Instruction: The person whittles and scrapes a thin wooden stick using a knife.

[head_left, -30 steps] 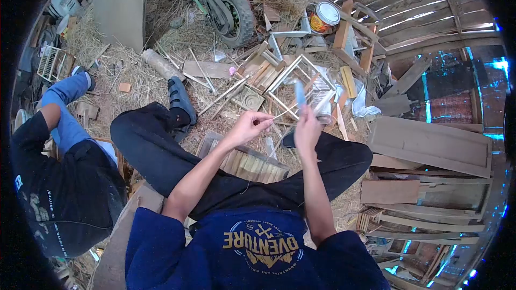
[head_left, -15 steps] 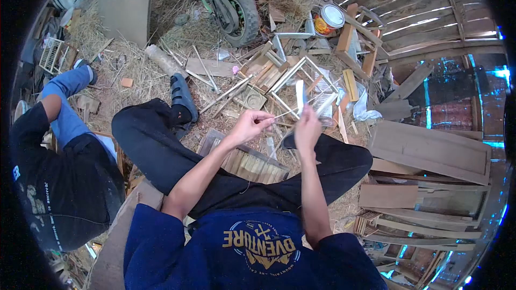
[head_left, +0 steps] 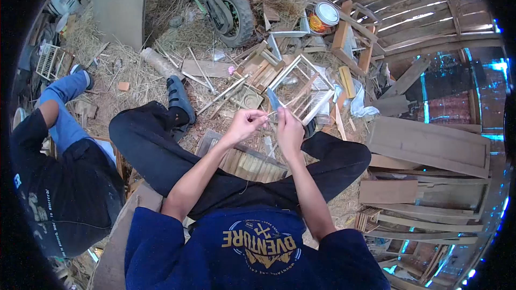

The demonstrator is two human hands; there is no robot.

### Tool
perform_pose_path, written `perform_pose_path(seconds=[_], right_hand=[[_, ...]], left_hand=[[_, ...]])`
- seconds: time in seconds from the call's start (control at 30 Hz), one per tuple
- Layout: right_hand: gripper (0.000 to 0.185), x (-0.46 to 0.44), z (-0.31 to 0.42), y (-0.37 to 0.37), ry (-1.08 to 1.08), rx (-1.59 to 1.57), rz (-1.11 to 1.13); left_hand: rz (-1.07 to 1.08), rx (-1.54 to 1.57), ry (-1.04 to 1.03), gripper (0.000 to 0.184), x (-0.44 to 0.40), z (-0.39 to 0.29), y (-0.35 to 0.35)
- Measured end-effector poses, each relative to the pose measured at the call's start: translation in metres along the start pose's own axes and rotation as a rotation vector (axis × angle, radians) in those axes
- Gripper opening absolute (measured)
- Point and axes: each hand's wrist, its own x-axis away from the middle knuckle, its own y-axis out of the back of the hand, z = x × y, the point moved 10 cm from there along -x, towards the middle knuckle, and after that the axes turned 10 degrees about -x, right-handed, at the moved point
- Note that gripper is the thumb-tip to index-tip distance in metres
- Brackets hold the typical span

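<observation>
My right hand is closed around the handle of a knife, and its blade points up and slightly left. My left hand pinches a thin wooden stick, which reaches toward the right hand near the base of the blade. The knife handle is hidden in the fist. Beyond my hands lies a small frame of wooden strips with slats. Between my legs, below the hands, is a row of wooden pieces.
A person in a black shirt sits at my left. Straw and wood scraps cover the ground. Ahead stand a motorbike wheel and a paint bucket. Wooden panels lean at the right.
My right hand has moved left, close to the left hand, bringing the knife with it. The blade now tilts left. Less of the stick shows between the hands.
</observation>
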Motion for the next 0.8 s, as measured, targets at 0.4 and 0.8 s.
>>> perform_pose_path(seconds=[0.4,0.8], right_hand=[[0.030,0.000,-0.015,0.009,-0.243,-0.090,-0.036],[0.026,0.005,-0.008,0.009,0.039,0.080,-0.064]], left_hand=[[-0.020,0.019,-0.105,0.024,-0.005,0.007,-0.005],[0.025,0.062,-0.085,0.023,-0.004,0.008,-0.008]])
